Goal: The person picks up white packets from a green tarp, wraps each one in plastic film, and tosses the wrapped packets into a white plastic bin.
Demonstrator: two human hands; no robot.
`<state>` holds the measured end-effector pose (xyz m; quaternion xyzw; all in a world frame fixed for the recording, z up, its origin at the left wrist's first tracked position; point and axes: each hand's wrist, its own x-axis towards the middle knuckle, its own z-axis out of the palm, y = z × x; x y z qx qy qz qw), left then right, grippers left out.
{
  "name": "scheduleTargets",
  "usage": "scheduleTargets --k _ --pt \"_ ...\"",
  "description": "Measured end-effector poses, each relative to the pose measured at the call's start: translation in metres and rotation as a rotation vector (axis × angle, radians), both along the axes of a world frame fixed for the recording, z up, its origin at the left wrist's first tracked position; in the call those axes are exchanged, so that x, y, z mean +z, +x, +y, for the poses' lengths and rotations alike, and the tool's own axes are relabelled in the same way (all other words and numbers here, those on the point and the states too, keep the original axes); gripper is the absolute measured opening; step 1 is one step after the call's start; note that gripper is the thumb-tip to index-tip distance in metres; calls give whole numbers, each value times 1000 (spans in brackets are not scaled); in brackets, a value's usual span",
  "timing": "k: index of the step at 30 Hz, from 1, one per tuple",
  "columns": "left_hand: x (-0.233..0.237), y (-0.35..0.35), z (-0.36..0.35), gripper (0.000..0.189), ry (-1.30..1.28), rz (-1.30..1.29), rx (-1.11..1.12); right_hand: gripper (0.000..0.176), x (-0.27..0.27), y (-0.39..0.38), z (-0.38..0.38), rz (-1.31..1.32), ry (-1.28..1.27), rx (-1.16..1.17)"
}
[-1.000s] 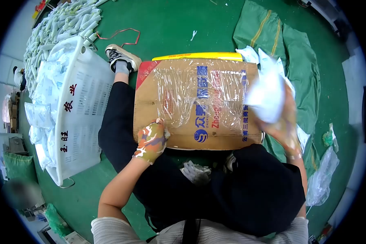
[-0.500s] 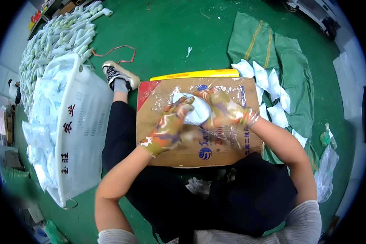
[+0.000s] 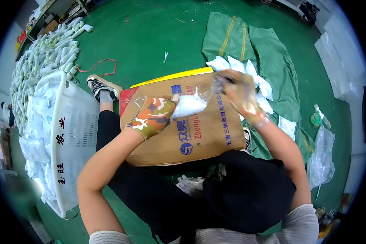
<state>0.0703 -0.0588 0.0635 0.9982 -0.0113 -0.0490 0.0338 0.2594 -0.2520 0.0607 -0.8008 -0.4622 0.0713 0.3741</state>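
Observation:
A white packet point(image 3: 189, 106) is held above a cardboard box point(image 3: 207, 134) with printed lettering. My left hand point(image 3: 155, 114), in a camouflage-patterned glove, is closed around the packet's left end. Clear plastic film point(image 3: 205, 90) stretches from the packet up toward my right hand point(image 3: 242, 95). That hand wears the same kind of glove and is blurred by motion, its fingers curled on the film's far end. The box lies across in front of my legs.
On the left stands a white basket point(image 3: 75, 134) full of white packets, with a heap of wrapped pale rolls point(image 3: 49, 61) behind it. More white packets point(image 3: 265, 88) lie on a green sheet point(image 3: 272, 53) at right. Crumpled clear plastic point(image 3: 321, 156) rests on the floor.
My right hand has moved right and away from the packet, drawing the film out. My left hand keeps hold of the packet. The whole view has shifted slightly.

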Motion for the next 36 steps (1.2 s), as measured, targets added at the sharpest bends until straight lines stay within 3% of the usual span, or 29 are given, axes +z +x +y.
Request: scheduleTargets --k 1,3,4,5,7,9,10,11,13,14,15,16,17,19,21,23,24,25,26,27,28,29,30,31,32,33,34,35,36 --pt "1 -1 -1 58 8 -2 -3 27 12 -2 18 285 -246 -85" --pt "0 -8 3 51 -255 -54 -128 34 -43 3 42 -23 -90 270" --pt "22 -2 6 56 -453 181 -84 41 -27 -25 35 -183 -238 418" --pt "20 -2 11 56 -450 183 -70 48 -4 -64 17 -345 -385 567" --pt "7 -8 21 62 -776 559 -7 66 13 -97 -9 -527 -3 649" --pt "-20 -14 15 61 -839 670 110 78 -18 -96 -26 -551 -144 753" --pt "-46 -15 14 59 -936 678 86 81 -37 -100 -28 -762 -189 667" --pt "-58 -13 10 58 -1031 681 59 81 -45 -104 -32 -756 -190 675" --pt "-66 -13 10 48 -1030 625 -56 84 -56 -104 -32 -634 -217 569" --pt "-59 -19 5 43 -740 448 2 80 -24 -93 -22 -335 -460 721" --pt "-48 -25 -1 39 -456 275 60 70 -15 -79 -15 -86 -422 718" --pt "-17 -25 -14 41 -438 150 173 61 -4 -65 1 109 -605 777" --pt "3 -26 -23 48 -360 -19 94 53 5 -45 22 295 -782 828" --pt "5 -29 -33 54 -209 -112 114 69 -43 1 68 634 -854 888" --pt "-5 -6 -25 55 -241 -109 160 73 -50 0 88 1169 -401 772" --pt "-21 14 -8 57 -278 -111 209 62 -46 2 101 987 -325 885" --pt "-29 21 2 59 -366 6 288 54 -45 3 106 815 -245 979" --pt "-32 26 9 61 -457 127 366 54 -44 4 111 816 -241 973" --pt "-27 24 10 63 -527 58 216 57 -43 3 114 805 -418 876" --pt "-41 20 7 63 -537 70 213 61 -44 -2 114 795 -592 776" --pt "-63 14 5 62 -799 80 212 66 -29 -12 107 921 -600 809" --pt "-51 14 -4 62 -1059 80 212 56 -48 -12 117 559 -781 926" --pt "-39 9 -20 59 -1234 586 803 51 -68 -12 111 302 -651 1020" --pt "-41 -3 -38 60 -1656 690 918 47 -82 -17 97 48 -513 1099" --pt "-61 -28 -55 63 -2023 680 947 43 -104 -23 86 90 -164 1116" --pt "-132 -69 -71 63 -2284 813 915 41 -124 -19 87 -380 84 1192" --pt "-241 -104 -114 51 -2724 1209 862 41 -94 -30 79 -58 -129 1066" --pt "-181 -134 -139 51 -2537 1092 803 41 -67 -44 68 259 -333 912" --pt "-157 -151 -161 51 -2523 1077 836 43 -83 -48 48 218 -135 1019"
